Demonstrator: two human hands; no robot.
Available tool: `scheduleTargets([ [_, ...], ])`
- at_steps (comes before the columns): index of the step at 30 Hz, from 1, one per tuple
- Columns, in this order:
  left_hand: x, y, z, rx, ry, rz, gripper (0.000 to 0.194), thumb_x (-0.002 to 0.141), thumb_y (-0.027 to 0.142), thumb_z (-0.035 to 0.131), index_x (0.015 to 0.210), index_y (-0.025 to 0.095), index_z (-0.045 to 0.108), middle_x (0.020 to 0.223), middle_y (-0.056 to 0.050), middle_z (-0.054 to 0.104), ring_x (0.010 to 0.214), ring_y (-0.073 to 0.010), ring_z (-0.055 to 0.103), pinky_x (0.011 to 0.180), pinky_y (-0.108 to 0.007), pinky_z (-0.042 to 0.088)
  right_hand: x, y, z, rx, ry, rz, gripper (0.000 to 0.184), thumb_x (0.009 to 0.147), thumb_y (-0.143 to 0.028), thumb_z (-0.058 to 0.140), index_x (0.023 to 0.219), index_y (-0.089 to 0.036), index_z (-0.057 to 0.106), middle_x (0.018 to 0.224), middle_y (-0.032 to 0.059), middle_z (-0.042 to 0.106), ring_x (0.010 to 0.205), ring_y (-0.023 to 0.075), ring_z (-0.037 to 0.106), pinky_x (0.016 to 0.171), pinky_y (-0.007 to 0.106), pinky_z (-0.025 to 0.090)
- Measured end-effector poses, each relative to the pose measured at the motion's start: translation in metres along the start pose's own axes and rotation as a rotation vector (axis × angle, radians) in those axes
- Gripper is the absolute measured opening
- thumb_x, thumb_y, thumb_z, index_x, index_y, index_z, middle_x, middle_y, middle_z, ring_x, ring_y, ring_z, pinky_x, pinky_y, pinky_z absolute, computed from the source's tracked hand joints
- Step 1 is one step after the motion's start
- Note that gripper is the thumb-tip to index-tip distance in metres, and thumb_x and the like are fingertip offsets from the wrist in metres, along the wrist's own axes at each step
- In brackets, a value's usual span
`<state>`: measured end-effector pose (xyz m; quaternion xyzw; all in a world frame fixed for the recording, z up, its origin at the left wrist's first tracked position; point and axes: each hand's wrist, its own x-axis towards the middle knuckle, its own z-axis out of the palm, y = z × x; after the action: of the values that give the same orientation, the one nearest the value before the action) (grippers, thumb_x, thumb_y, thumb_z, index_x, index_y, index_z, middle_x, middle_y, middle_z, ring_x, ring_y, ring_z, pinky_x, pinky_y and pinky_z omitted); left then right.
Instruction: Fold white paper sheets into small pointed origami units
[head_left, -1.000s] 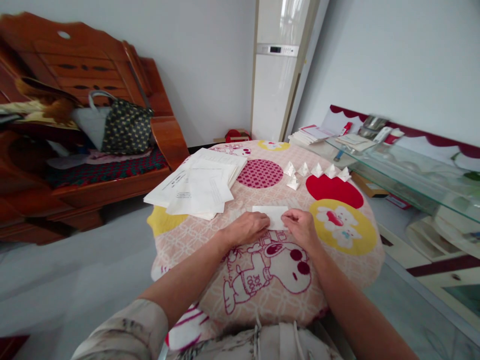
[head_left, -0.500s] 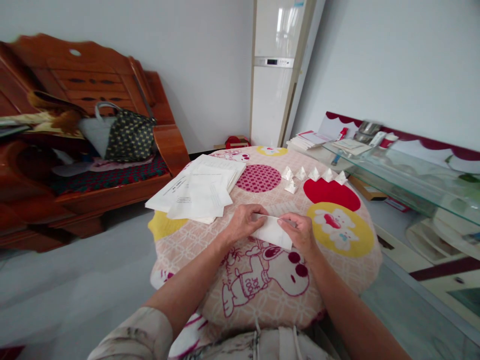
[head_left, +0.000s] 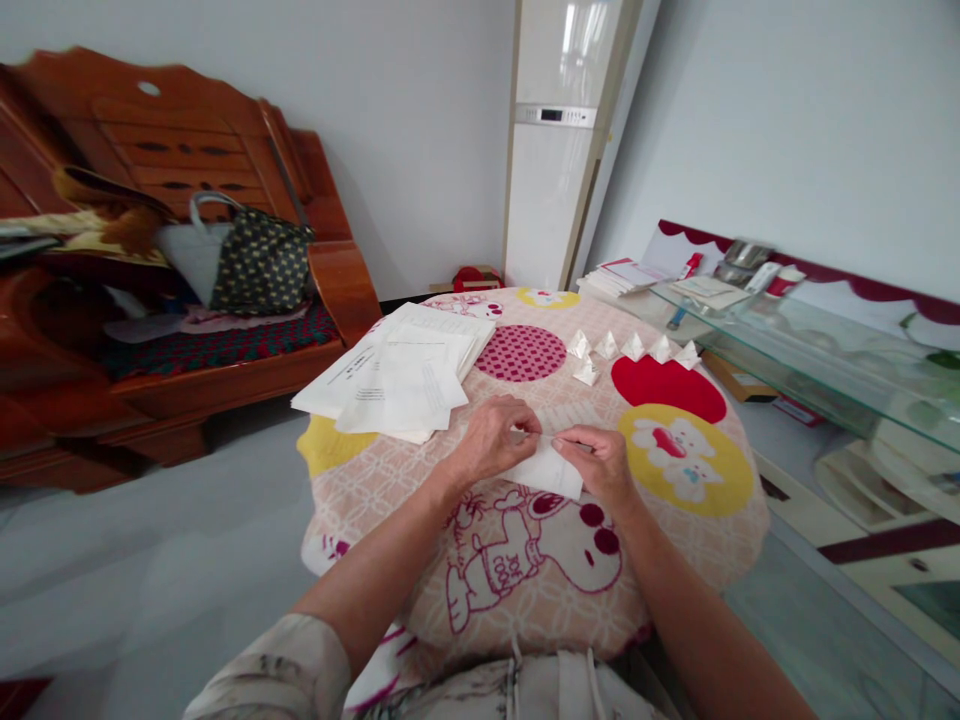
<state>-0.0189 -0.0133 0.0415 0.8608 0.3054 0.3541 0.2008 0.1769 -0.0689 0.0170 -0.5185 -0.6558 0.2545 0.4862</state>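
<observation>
A folded white paper strip (head_left: 551, 470) hangs just above a round table covered by a pink cartoon-print cloth (head_left: 525, 570). My left hand (head_left: 495, 438) pinches its upper left edge with fingers closed. My right hand (head_left: 602, 460) pinches its upper right edge, also closed. The paper's lower part slopes down toward me between the two hands.
A loose stack of white sheets (head_left: 401, 372) lies at the table's far left. Several small folded paper shapes (head_left: 634, 349) stand in a row at the far right. A wooden bench with a patterned bag (head_left: 259, 262) is to the left, a glass shelf (head_left: 825, 350) to the right.
The paper lay flat on the cloth under both hands a second ago. Both hands have since lifted it and folded its near part down toward me, pinching along the top edge.
</observation>
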Motion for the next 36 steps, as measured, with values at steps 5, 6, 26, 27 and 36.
scheduleTargets([
  [5, -0.003, -0.014, -0.008, -0.050, 0.065, -0.036, 0.010, 0.074, 0.010, 0.059, 0.075, 0.015, 0.067, 0.077, -0.003, 0.069, 0.075, -0.0159, 0.061, 0.076, -0.030, 0.046, 0.000, 0.003, -0.004, 0.072, 0.063, 0.073, 0.019, 0.078, -0.033, 0.068, 0.070, -0.018, 0.076, 0.066, 0.0015, 0.069, 0.062, 0.0163, 0.061, 0.057, 0.025, 0.044],
  [6, -0.003, -0.017, -0.010, -0.057, 0.073, -0.054, 0.010, 0.074, 0.010, 0.059, 0.074, 0.015, 0.067, 0.077, -0.003, 0.069, 0.075, -0.0157, 0.061, 0.075, -0.030, 0.047, 0.000, 0.004, -0.005, 0.083, 0.069, 0.088, 0.019, 0.078, -0.034, 0.068, 0.070, -0.018, 0.076, 0.065, 0.0014, 0.069, 0.062, 0.0163, 0.060, 0.057, 0.025, 0.044],
  [26, 0.000, -0.006, -0.001, -0.183, 0.048, -0.241, 0.013, 0.080, 0.018, 0.060, 0.074, 0.013, 0.070, 0.067, 0.000, 0.067, 0.060, -0.0090, 0.051, 0.057, -0.020, 0.036, 0.003, 0.007, 0.002, 0.151, 0.123, 0.162, 0.014, 0.070, -0.030, 0.066, 0.067, -0.017, 0.070, 0.056, -0.0016, 0.058, 0.053, 0.0125, 0.050, 0.050, 0.024, 0.038],
  [27, 0.000, -0.006, -0.001, -0.182, 0.057, -0.249, 0.013, 0.079, 0.018, 0.060, 0.074, 0.013, 0.070, 0.067, 0.000, 0.066, 0.059, -0.0087, 0.050, 0.056, -0.020, 0.036, 0.003, 0.006, 0.001, 0.148, 0.129, 0.165, 0.013, 0.069, -0.029, 0.065, 0.065, -0.017, 0.068, 0.055, -0.0024, 0.056, 0.052, 0.0119, 0.048, 0.049, 0.023, 0.037],
  [36, -0.001, -0.032, -0.002, -0.305, 0.196, -0.421, 0.019, 0.075, 0.030, 0.061, 0.070, 0.013, 0.068, 0.061, 0.001, 0.058, 0.055, -0.0086, 0.042, 0.049, -0.021, 0.029, 0.005, 0.014, -0.008, 0.256, 0.278, 0.304, 0.010, 0.067, -0.028, 0.065, 0.065, -0.018, 0.064, 0.053, 0.0004, 0.063, 0.047, 0.0145, 0.056, 0.043, 0.023, 0.038],
])
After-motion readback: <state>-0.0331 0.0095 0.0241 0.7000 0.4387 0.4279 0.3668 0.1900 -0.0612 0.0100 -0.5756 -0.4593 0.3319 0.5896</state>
